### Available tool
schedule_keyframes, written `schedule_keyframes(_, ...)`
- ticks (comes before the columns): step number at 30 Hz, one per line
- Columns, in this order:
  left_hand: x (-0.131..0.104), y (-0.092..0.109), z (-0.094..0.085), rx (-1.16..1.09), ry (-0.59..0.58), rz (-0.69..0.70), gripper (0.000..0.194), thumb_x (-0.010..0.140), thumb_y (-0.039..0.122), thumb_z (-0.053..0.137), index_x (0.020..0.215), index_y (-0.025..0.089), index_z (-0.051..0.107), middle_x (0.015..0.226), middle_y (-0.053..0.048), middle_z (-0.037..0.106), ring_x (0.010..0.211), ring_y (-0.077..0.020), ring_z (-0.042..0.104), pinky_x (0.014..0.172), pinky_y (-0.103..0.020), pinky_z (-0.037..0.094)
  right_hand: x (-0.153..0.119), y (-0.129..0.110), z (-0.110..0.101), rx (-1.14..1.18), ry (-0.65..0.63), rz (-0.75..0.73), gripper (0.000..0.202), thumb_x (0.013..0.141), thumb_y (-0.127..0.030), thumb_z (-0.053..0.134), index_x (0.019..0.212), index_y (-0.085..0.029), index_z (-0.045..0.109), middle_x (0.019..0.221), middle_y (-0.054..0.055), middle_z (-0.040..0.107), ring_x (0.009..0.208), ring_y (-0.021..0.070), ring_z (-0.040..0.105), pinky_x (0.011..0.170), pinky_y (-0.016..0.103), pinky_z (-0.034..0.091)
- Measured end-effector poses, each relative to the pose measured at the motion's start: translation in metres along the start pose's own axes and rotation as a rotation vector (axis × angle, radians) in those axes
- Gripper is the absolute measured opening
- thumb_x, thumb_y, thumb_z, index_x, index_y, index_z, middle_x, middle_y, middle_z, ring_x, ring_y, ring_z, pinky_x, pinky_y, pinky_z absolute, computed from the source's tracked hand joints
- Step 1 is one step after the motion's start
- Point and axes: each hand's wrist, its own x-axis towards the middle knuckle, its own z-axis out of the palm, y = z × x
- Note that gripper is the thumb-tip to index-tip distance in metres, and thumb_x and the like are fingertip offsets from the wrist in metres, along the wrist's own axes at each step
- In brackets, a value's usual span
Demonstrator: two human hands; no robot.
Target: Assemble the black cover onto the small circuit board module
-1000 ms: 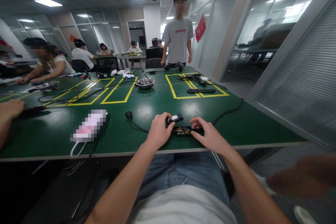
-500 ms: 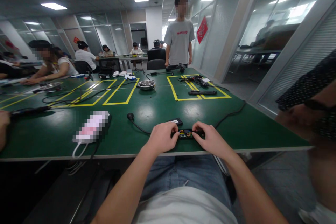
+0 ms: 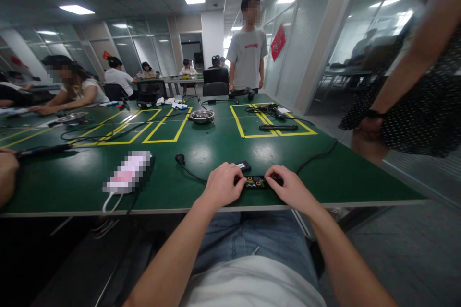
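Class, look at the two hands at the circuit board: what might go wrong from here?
The left hand and right hand are bare, with fingers right at the exposed circuit board, so small parts might get knocked or bent. The board also lies near the front edge of the table, so a slip could send it off.

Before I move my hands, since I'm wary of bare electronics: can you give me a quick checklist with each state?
1. Left hand at the circuit board's left end: ok.
2. Right hand at its right end: ok.
3. Plug out of any socket: ok, lying on the table.
4. Board covered: not ok, its parts show.
5. Labelled black piece clear of the left hand: cannot tell, partly hidden.
6. Plug's cord joined to the board: cannot tell, hand blocks view.
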Motion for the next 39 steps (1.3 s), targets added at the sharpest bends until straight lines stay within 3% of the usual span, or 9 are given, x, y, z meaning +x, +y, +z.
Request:
schedule_keyframes(4,0.001,-0.003,0.003,0.029,0.07,0.084,0.009,0.097,0.025,0.073,0.099,0.024,0.082,0.136,-0.01,0.072,0.125,-0.031,0.063,0.106,-0.05,0.055,0.0,0.005,0.003,-0.097,0.031,-0.019,0.013,0.093,-0.028,0.062,0.082,-0.025,0.068,0.084,0.004,0.074,0.087,0.0266,0.067,0.085,0.04,0.048)
schedule_keyframes(7,0.006,-0.006,0.007,0.018,0.051,-0.008,0.026,0.104,0.027,0.064,0.122,0.029,0.083,0.153,-0.01,0.066,0.142,-0.0346,0.057,0.114,-0.057,0.052,0.0,0.007,0.003,-0.074,0.007,-0.018,0.015,0.095,-0.028,0.061,0.082,-0.025,0.068,0.084,0.004,0.075,0.086,0.0262,0.068,0.084,0.04,0.048)
schedule_keyframes(10,0.012,-0.011,0.012,-0.009,0.017,-0.131,0.027,0.104,0.029,0.066,0.124,0.029,0.084,0.143,-0.01,0.074,0.133,-0.0349,0.066,0.111,-0.057,0.054,0.0,0.006,0.002,-0.044,-0.003,-0.005,0.015,0.095,-0.028,0.061,0.083,-0.025,0.068,0.085,0.004,0.076,0.086,0.0258,0.069,0.084,0.039,0.049)
schedule_keyframes(15,0.015,-0.019,0.016,-0.051,0.096,-0.187,0.022,0.097,0.019,0.075,0.116,0.023,0.084,0.122,-0.01,0.083,0.115,-0.031,0.073,0.108,-0.051,0.057,-0.001,0.003,0.001,-0.012,-0.005,0.012,0.014,0.094,-0.029,0.062,0.083,-0.025,0.069,0.084,0.003,0.076,0.084,0.0245,0.07,0.083,0.038,0.051)
schedule_keyframes(18,0.012,-0.016,0.012,-0.098,0.143,-0.113,0.022,0.1,0.019,0.071,0.119,0.021,0.081,0.124,-0.01,0.082,0.117,-0.0299,0.072,0.11,-0.05,0.056,0.0,0.002,0.002,0.008,-0.005,0.029,0.013,0.093,-0.03,0.062,0.083,-0.025,0.068,0.083,0.003,0.075,0.083,0.0242,0.07,0.083,0.038,0.052)
schedule_keyframes(21,0.007,-0.01,0.006,-0.165,0.169,0.048,0.026,0.105,0.022,0.065,0.127,0.024,0.078,0.131,-0.01,0.079,0.123,-0.0281,0.07,0.113,-0.049,0.055,0.001,0.003,0.003,0.058,0.016,0.037,0.009,0.092,-0.031,0.062,0.092,-0.025,0.068,0.085,0.004,0.075,0.083,0.0239,0.07,0.083,0.037,0.054)
schedule_keyframes(26,0.003,-0.006,0.006,-0.196,0.025,0.25,0.032,0.108,0.027,0.061,0.137,0.027,0.076,0.138,-0.011,0.075,0.127,-0.0266,0.068,0.113,-0.047,0.056,0.001,0.008,0.005,0.169,0.014,0.071,0.025,0.088,-0.024,0.056,0.11,-0.024,0.066,0.09,0.002,0.076,0.087,0.0236,0.073,0.088,0.038,0.055)
schedule_keyframes(31,0.003,-0.007,0.006,-0.158,-0.081,0.276,0.031,0.109,0.028,0.061,0.135,0.029,0.078,0.136,-0.01,0.077,0.124,-0.0257,0.069,0.112,-0.045,0.056,-0.001,0.008,0.003,0.15,-0.03,0.068,0.041,0.074,-0.017,0.056,0.111,-0.025,0.068,0.093,0.002,0.076,0.093,0.0252,0.072,0.094,0.041,0.053)
schedule_keyframes(39,0.002,-0.006,0.002,-0.194,-0.106,0.255,0.025,0.102,0.025,0.07,0.125,0.027,0.08,0.129,-0.008,0.08,0.117,-0.0259,0.072,0.108,-0.045,0.054,-0.004,0.001,0.0,0.033,-0.041,0.043,0.044,0.073,-0.017,0.062,0.115,-0.025,0.074,0.096,0.003,0.076,0.094,0.0268,0.071,0.097,0.044,0.05)
